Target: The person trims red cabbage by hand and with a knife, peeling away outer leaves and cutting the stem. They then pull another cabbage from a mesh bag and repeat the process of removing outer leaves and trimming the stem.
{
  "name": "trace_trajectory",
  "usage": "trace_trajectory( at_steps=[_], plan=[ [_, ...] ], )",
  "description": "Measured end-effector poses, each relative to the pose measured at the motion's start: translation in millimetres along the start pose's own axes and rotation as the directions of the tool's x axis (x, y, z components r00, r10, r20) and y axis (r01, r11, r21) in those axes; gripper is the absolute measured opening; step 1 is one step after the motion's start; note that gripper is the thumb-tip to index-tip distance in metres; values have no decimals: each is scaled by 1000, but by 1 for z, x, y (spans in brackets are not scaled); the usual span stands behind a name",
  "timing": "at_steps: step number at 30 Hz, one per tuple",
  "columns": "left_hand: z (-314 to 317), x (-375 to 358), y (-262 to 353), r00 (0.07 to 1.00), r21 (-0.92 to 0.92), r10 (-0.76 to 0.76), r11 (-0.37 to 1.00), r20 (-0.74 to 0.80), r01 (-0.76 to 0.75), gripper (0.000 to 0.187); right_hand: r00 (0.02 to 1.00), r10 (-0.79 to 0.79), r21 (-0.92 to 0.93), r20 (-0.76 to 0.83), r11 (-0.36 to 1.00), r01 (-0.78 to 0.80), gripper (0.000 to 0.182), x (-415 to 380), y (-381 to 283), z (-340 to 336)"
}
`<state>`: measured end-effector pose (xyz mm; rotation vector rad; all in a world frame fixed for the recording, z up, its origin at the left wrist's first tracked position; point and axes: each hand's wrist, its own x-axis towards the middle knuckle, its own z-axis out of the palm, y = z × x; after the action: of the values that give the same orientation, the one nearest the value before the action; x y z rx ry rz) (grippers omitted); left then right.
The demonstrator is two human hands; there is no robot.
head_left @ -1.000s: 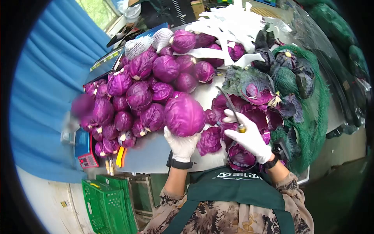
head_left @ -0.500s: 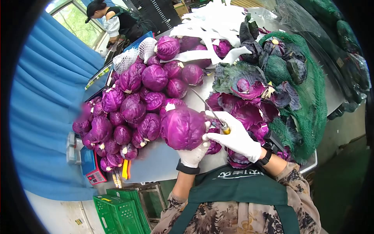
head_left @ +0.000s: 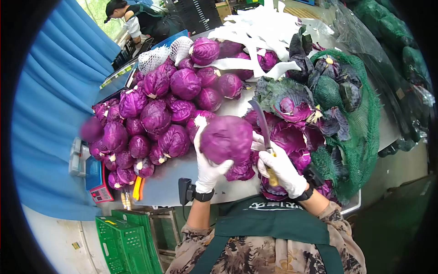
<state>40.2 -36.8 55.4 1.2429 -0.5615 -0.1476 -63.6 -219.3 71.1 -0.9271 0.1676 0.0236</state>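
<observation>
A round red cabbage [head_left: 226,139], slightly blurred, sits in my gloved left hand [head_left: 208,172], whose fingers and thumb wrap its left side and underside. My gloved right hand [head_left: 284,172] grips the wooden handle of a knife [head_left: 263,123]. Its curved blade points up and away, just right of the cabbage, and the fingertips of this hand reach the cabbage's right side. Below and behind both hands lie loose purple outer leaves [head_left: 292,132]. To the left, a large heap of red cabbages [head_left: 156,118] covers the metal table [head_left: 169,185].
White foam net sleeves [head_left: 255,32] are piled at the back. On the right, a green mesh bag [head_left: 368,123] holds dark-leaved cabbages. A red and blue scale [head_left: 101,192] stands at the left edge, above green crates [head_left: 125,242]. Another person [head_left: 137,20] works at the back left.
My left hand has shifted from beneath the cabbage to its left side, and the cabbage has turned. The knife now stands more upright in my right hand.
</observation>
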Motion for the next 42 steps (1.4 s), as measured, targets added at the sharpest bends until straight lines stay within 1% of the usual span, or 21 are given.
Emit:
trace_trajectory(
  at_steps=[1,3,5,7,9,11,12,17,19,20,23,25,27,29,31,33,34,35,37,40,42],
  plan=[
    [1,7,5,979,451,166,869,120,-203,115,1000,20,106,0,994,-20,64,3,5,-3],
    [21,6,22,961,651,203,707,186,-275,114,1000,-8,130,-1,991,8,32,10,17,-11],
    [19,2,14,959,635,195,719,207,-283,120,998,-45,187,-44,981,52,26,11,23,-24],
    [21,-3,11,974,387,140,900,180,-201,129,998,-61,213,-34,975,67,28,11,28,-37],
    [31,-6,17,978,326,128,929,164,-177,130,997,-78,244,-7,967,78,32,7,26,-42],
    [40,-3,26,891,691,330,565,312,-451,128,992,-115,147,-44,982,120,45,5,16,-31],
    [39,-3,13,887,704,370,550,278,-450,122,995,-89,138,-48,986,95,56,5,15,-31],
    [25,18,20,899,699,368,577,237,-421,108,991,-114,29,69,993,112,54,17,13,-40],
    [8,33,16,935,648,318,682,156,-340,112,990,-144,-46,8,989,144,63,16,4,-30],
    [-1,48,18,961,505,266,821,76,-267,115,992,-128,-67,22,989,129,62,17,-1,-31],
    [-37,94,62,902,551,431,762,-39,-340,105,994,-104,-111,-22,989,101,53,11,-5,-49],
    [-71,131,101,867,730,494,614,-59,-301,105,994,-85,-132,-69,988,75,48,6,-9,-56],
    [-117,180,123,841,711,526,639,-126,-293,102,992,-99,-178,-84,981,83,45,5,-12,-60],
    [-160,232,144,838,785,536,561,-105,-261,99,988,-78,-184,-137,982,52,42,5,-18,-54],
    [-218,277,137,845,854,489,515,-217,-78,98,985,-50,-176,-165,984,21,41,8,-20,-53],
    [-250,308,129,871,788,361,614,-333,47,102,985,-21,-191,-171,981,-12,40,12,-21,-52],
    [-298,335,106,817,938,491,307,-303,163,106,982,-43,-240,-181,971,-2,40,14,-19,-51],
    [-295,340,104,794,900,436,308,-423,310,104,979,-64,-289,-195,957,5,40,17,-17,-50],
    [-292,350,101,830,894,333,198,-447,402,103,967,-4,-293,-256,953,-74,37,20,-34,-30],
    [-323,371,67,745,793,276,267,-608,548,92,958,-5,-330,-288,939,-94,39,27,-39,-25],
    [-331,367,67,764,670,24,497,-645,551,114,952,36,-335,-303,931,-142,38,30,-42,-19]
  ],
)
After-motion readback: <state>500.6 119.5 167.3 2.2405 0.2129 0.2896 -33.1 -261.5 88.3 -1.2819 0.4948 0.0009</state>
